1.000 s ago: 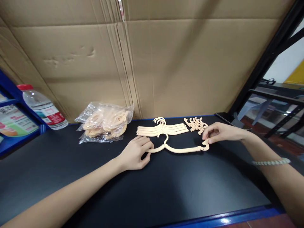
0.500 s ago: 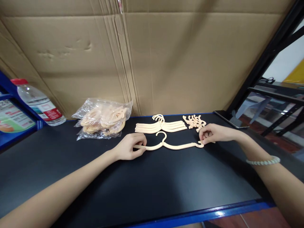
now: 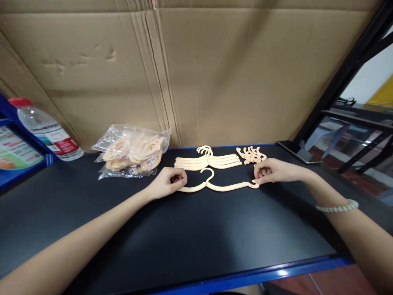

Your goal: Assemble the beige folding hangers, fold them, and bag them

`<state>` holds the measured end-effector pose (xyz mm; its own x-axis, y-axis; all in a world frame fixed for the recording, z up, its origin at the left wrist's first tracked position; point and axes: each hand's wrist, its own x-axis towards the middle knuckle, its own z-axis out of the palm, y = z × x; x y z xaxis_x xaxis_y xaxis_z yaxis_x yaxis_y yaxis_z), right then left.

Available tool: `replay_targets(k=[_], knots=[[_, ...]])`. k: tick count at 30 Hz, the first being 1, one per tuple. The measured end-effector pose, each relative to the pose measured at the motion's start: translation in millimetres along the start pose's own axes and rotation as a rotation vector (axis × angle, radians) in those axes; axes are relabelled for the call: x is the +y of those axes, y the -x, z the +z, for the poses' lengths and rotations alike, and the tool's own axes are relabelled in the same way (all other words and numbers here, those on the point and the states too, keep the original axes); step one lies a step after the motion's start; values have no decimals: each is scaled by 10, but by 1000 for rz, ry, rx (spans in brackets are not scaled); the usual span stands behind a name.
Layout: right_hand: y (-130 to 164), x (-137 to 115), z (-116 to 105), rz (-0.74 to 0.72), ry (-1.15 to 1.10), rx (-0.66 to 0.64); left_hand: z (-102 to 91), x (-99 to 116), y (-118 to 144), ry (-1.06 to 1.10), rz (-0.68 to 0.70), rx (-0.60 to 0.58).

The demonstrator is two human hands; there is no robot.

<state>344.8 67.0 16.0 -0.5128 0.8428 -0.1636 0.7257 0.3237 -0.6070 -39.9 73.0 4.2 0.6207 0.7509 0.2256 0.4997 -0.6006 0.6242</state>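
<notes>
Left hand (image 3: 168, 183) pinching left end of cream hanger (image 3: 215, 186); right hand (image 3: 270, 171) pinching right end. Hanger flat on black surface (image 3: 196, 237).

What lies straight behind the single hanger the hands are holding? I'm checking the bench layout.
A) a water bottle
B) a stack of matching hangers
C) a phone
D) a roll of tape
B: the left hand and right hand grip the ends of the single hanger, and just behind it on the black table lies the stack of matching hangers.
</notes>
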Motion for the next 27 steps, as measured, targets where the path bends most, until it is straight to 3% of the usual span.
replay_targets(k=[9,11,15,18,22,27], knots=[[0,-19,-7,-8,9,21,-19,-77,-37,27,-72,140],[-6,0,-28,-7,29,101,-3,-95,-39,2,-83,189],[-32,45,-56,27,77,414,41,-138,-37,-72,-93,327],[-49,65,-43,99,158,568,63,-170,-39,-135,-78,409],[-70,66,9,81,253,618,65,-205,-46,-221,-21,469],[-132,88,84,45,269,639,60,-245,-50,-295,44,457]])
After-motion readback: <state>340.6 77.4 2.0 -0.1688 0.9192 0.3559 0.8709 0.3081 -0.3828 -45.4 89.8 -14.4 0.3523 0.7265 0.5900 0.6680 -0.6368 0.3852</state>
